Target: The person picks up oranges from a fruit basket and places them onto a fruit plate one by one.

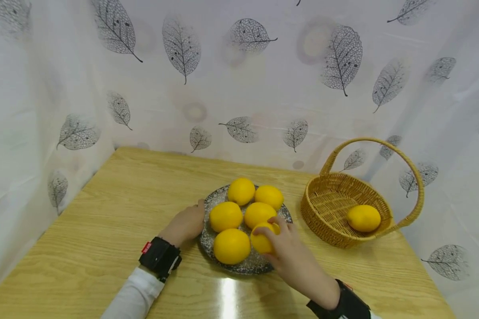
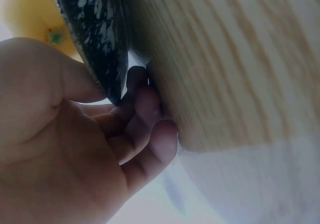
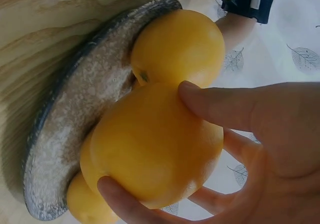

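Observation:
A dark speckled plate [image 1: 255, 266] stands on the table with several yellow-orange oranges on it, one of them a large orange [image 1: 231, 246] near its front edge. My left hand [image 1: 186, 222] holds the plate's left rim. In the left wrist view, the thumb of that hand [image 2: 65, 129] lies over the rim [image 2: 95, 33] and the curled fingers are beneath it. With thumb and fingers spread around it, my right hand [image 1: 293, 252] grips an orange [image 3: 155, 144] at the plate's right front. Whether this orange touches the plate is hidden.
Right of the plate, a wicker basket [image 1: 319, 221] with a tall arched handle [image 1: 417, 181] holds one orange [image 1: 364, 218]. A leaf-patterned curtain [image 1: 239, 88] hangs behind and beside the wooden table [image 1: 143, 190].

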Motion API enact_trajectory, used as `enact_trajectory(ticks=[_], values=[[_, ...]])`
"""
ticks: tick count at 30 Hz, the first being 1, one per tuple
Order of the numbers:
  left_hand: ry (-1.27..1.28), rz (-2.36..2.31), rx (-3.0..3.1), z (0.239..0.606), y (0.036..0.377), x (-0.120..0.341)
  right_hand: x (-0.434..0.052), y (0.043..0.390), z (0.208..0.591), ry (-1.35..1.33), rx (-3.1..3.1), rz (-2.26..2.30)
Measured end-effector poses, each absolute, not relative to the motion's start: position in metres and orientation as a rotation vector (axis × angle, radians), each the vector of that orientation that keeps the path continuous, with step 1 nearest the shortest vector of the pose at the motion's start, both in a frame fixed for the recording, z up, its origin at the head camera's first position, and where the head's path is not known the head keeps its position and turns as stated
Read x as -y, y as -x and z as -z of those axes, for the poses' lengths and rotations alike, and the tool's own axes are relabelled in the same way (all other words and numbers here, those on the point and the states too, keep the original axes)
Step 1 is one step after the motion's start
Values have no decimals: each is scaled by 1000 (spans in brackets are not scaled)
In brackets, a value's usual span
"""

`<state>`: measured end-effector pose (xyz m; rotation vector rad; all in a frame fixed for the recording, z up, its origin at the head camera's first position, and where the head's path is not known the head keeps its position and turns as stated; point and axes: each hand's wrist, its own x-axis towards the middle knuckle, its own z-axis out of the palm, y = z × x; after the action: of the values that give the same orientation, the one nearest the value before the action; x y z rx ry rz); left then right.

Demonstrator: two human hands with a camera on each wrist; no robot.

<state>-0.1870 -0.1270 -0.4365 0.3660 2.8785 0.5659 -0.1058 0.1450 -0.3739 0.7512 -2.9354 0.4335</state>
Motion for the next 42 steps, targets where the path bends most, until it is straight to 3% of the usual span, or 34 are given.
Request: enact_trajectory(ticks=[17,42], values=[[-374,-557,-2876,433,185,125,-140,106,397,-693,2986,-498],[-384,-573,-2892,435,187,126,-142,104,397,-722,2905,-423]])
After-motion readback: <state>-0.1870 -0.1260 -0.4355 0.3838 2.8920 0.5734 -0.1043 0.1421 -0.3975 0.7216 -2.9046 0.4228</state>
